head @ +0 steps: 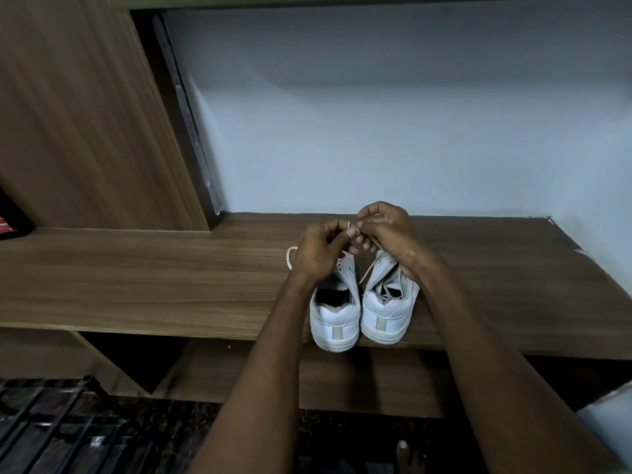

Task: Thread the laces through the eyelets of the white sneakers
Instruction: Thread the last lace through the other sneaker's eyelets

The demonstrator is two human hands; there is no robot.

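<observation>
Both sneakers sit heels toward me on the wooden shelf point(171, 275), left sneaker point(337, 313) touching the right sneaker point(388, 313), so the eyelets face up within reach. My left hand point(316, 254) and right hand point(388, 230) meet above the tongues at 12 o'clock, fingers curled, both pinching the lace point(366, 272) tip between them, probably to aim it at an eyelet. Lace trails down between the shoes; another loop pokes out at 9 o'clock of my left hand.

Two white sneakers point(362, 302) stand side by side, heels toward the camera, at the front edge of a wooden shelf point(171, 278). Above them the left hand point(316, 253) and right hand point(390, 230) pinch a lace point(367, 270) between fingertips.
</observation>
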